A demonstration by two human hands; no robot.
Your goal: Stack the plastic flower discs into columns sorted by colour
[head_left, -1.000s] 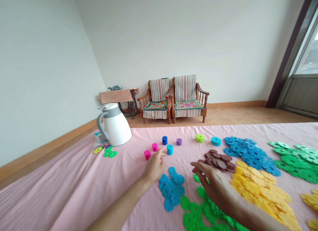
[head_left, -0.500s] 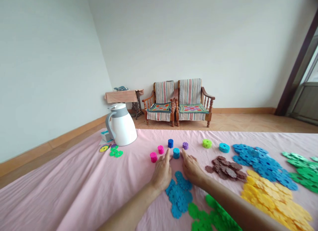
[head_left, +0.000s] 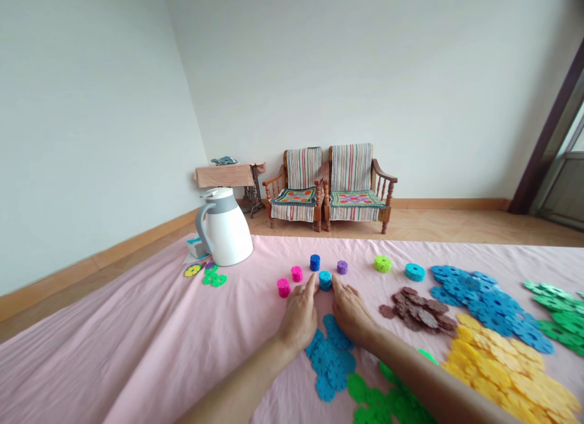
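Observation:
A short light-blue stack of notched plastic discs (head_left: 325, 281) stands upright on the pink cloth between my two hands. My left hand (head_left: 298, 314) is at its left, index finger stretched forward, and my right hand (head_left: 352, 313) is at its right in a similar pose. Both fingertips are very close to the stack; whether they touch it I cannot tell. Neither hand holds anything. Around them stand a dark-blue stack (head_left: 314, 263), a purple stack (head_left: 342, 267) and two pink stacks (head_left: 283, 288). Loose blue flower-shaped discs (head_left: 331, 363) lie below, between my wrists.
To the right lie piles of brown discs (head_left: 420, 308), blue discs (head_left: 488, 299), yellow discs (head_left: 506, 363) and green discs (head_left: 563, 320). A lime stack (head_left: 382, 264) and a turquoise stack (head_left: 415, 272) stand behind. A white jug (head_left: 230, 235) is at the back left.
Both hands have drawn slightly closer around the light-blue stack, mainly the right fingertips moving left. The whole view has shifted a little; the stacks keep their arrangement.

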